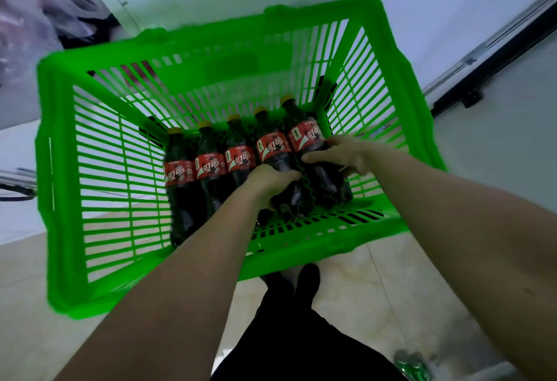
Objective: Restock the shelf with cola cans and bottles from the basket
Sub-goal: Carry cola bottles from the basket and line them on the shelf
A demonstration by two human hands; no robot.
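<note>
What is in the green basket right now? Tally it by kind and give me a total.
Cola bottles: 5, lying side by side, from the leftmost to the rightmost; left hand grips the fourth, right hand the fifth.
Cola cans: 0 visible in the basket.
Total: 5

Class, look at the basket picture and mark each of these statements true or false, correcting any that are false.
1. The basket is green. True.
2. Five cola bottles lie in the basket. True.
3. The bottle caps are blue. False: they are yellow.
4. The left hand is outside the basket, empty. False: it grips a bottle inside the basket.
5. The right hand holds the bottle at the right end of the row. True.
</note>
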